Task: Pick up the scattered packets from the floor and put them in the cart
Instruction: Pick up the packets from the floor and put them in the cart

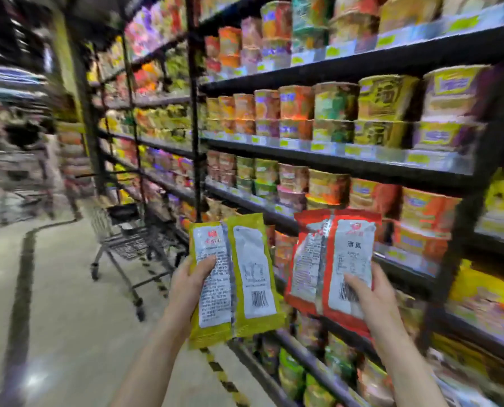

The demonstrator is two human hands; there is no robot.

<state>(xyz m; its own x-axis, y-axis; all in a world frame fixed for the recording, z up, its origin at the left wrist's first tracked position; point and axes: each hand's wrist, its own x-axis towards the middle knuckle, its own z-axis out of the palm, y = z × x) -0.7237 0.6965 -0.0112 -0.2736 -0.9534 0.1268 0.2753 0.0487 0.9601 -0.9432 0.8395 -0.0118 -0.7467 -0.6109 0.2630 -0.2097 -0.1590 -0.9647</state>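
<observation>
Supermarket aisle, seen from above two raised hands. Left hand (189, 284) clasped round the lower edge of two yellow-green packets (236, 277), thumb pressed flat across the white printed label of the nearer one, both packets held upright with backs and barcode facing the camera. Right hand (368, 292) gripping two red packets (333, 265) the same way, thumb laid over the barcode panel, the pair overlapping and tilted slightly to the left. Both sets of packets held in the air, well clear of the floor (68, 289), the two pairs apart with a narrow gap between them. Shopping cart (127, 236) parked on the floor beyond the left hand, close against the foot of the shelving, its wire basket partly hidden behind the yellow-green packets. Black shelving (362, 163) running the length of the right side, packed with rows of instant-noodle cups and bowls (333, 104) in orange, yellow and green, price tags along each shelf edge. Yellow-and-black striped tape (224, 374) marking the floor along the shelving base. Dark curving line (21, 289) crossing the pale floor at left. Far end of the aisle blurred.
</observation>
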